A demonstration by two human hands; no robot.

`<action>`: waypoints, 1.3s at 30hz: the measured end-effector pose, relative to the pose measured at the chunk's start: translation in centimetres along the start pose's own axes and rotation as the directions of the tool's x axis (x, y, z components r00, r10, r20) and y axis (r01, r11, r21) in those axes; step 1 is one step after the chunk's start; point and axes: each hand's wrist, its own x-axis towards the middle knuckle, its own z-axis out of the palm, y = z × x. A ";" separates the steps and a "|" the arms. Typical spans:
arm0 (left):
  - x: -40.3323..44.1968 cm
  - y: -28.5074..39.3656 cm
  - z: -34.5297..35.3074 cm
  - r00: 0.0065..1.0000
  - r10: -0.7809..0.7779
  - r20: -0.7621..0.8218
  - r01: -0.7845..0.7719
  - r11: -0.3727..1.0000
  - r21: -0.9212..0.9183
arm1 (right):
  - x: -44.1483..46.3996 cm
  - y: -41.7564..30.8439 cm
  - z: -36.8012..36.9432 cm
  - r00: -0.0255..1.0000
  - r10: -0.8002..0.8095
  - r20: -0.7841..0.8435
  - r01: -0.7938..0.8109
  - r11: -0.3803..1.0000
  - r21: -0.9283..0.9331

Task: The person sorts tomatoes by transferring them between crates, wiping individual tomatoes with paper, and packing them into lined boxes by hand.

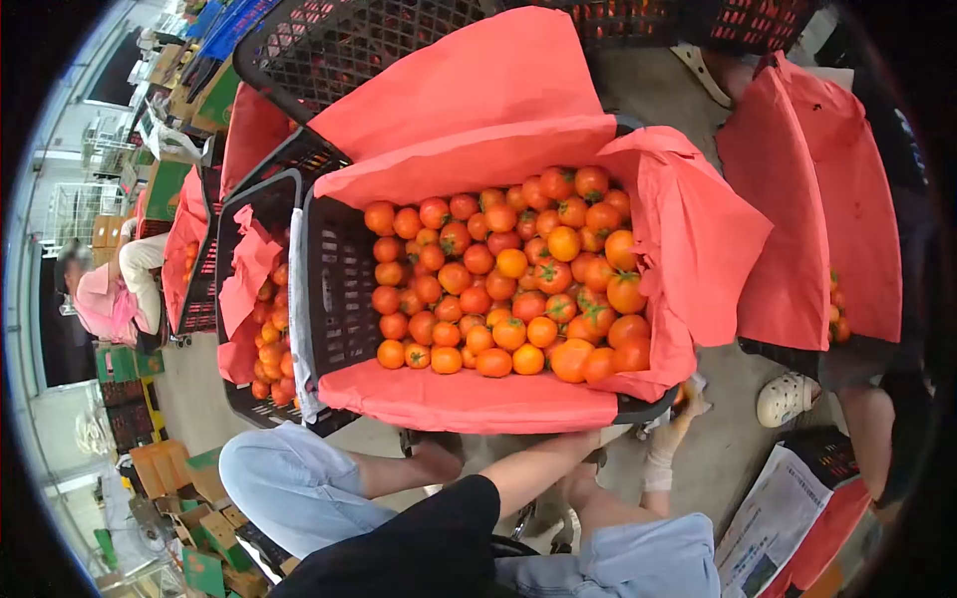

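Observation:
A black crate (339,289) lined with red paper (469,396) stands in front of me, filled with many orange-red tomatoes (511,262). My left forearm (543,468), with a black sleeve, reaches under the crate's near edge, and my left hand is hidden there almost entirely. Beside the near right corner of the crate is my right hand (688,414), pale-gloved at the wrist. Its fingers curl round what looks like a tomato (681,396), partly covered by the hand and the rim.
Another tomato crate (239,389) stands close on the left, with more red-lined crates behind. At the right, a sheet of red paper (807,199) hangs over a crate beside another person's shoe (786,399). A seated person (115,289) is farther left. Cardboard boxes (214,528) lie lower left.

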 end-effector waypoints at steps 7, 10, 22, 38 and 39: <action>-2.0 -6.3 -1.5 0.977 0.142 -0.161 -0.107 0.972 0.208 | 0.0 3.6 -1.2 0.937 0.047 0.347 0.004 0.989 -0.146; -1.5 -7.9 -1.8 0.966 0.205 -0.155 -0.160 0.952 0.261 | 1.5 1.9 -2.2 0.908 0.066 0.413 0.049 0.964 -0.262; 7.1 -15.1 6.5 0.861 0.500 -0.096 -0.411 0.793 0.449 | 0.8 0.2 -2.3 0.927 0.192 0.322 -0.206 0.978 0.010; 3.9 -1.5 6.1 0.990 0.005 0.138 -0.057 0.926 0.373 | -0.8 -0.2 -4.0 0.816 0.494 0.300 -0.561 0.556 0.613; 3.7 -1.5 5.7 0.981 0.114 0.155 -0.161 0.930 0.331 | -1.2 2.4 -3.0 0.856 0.448 0.259 -0.515 0.787 0.339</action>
